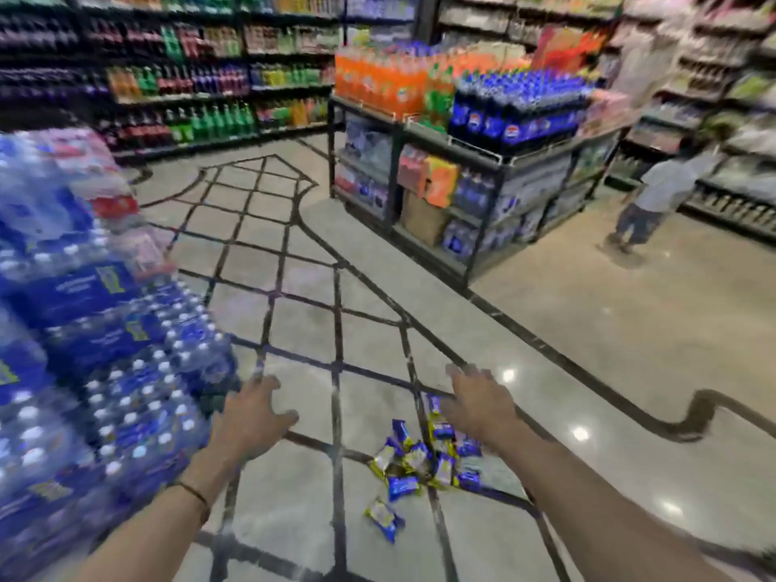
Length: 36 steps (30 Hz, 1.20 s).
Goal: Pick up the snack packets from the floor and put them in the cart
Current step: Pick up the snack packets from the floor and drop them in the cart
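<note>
Several small blue and yellow snack packets point(420, 459) lie in a loose heap on the shiny tiled floor, low in the middle of the view. One packet point(384, 518) lies apart, nearer to me. My left hand point(252, 417) is stretched forward with spread fingers, holding nothing, left of the heap. My right hand point(478, 403) is also held out with straight fingers, empty, just above the heap's far right side. No cart is in view. The picture is blurred by motion.
Stacked packs of water bottles point(96, 371) crowd the left side, close to my left arm. A shelf island of soda bottles point(474, 132) stands ahead right. A person point(659, 195) stands in the far right aisle. Drink shelves point(176, 77) line the back wall.
</note>
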Each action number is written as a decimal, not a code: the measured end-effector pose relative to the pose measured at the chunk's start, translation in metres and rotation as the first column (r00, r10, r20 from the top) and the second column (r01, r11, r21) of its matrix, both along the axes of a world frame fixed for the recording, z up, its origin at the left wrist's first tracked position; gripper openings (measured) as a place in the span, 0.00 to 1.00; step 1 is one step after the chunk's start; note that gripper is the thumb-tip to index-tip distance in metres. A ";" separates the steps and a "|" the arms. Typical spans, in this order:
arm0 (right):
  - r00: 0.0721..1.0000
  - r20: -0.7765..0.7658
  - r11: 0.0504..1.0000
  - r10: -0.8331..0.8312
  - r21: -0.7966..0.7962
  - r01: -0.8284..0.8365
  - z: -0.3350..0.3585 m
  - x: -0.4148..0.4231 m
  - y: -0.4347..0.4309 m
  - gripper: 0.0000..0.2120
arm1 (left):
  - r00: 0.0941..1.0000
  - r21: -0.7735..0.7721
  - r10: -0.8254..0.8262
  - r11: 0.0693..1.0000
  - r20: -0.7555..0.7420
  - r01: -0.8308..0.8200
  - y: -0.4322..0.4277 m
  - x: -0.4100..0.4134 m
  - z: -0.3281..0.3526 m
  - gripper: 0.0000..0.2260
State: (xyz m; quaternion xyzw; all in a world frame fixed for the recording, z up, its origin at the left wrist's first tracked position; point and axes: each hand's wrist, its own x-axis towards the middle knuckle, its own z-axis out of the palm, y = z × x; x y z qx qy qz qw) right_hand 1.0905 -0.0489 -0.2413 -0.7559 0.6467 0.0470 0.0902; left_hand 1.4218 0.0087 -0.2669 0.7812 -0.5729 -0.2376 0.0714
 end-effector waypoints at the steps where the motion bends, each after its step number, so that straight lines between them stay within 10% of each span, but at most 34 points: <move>1: 0.999 -0.011 0.999 -0.041 0.010 0.041 -0.009 -0.033 -0.007 0.25 | 1.000 0.013 -0.009 1.000 -0.020 0.009 -0.013 -0.030 -0.013 0.27; 18: 0.979 -0.044 0.941 -0.201 0.270 0.205 -0.263 -0.217 -0.122 0.26 | 0.946 0.430 0.310 0.870 -0.093 -0.243 -0.110 -0.220 -0.284 0.30; 36: 0.985 -0.122 0.962 0.123 0.258 -0.088 -0.822 -0.272 -0.206 0.33 | 0.841 0.390 0.540 0.767 0.035 -0.509 -0.123 -0.298 -0.815 0.37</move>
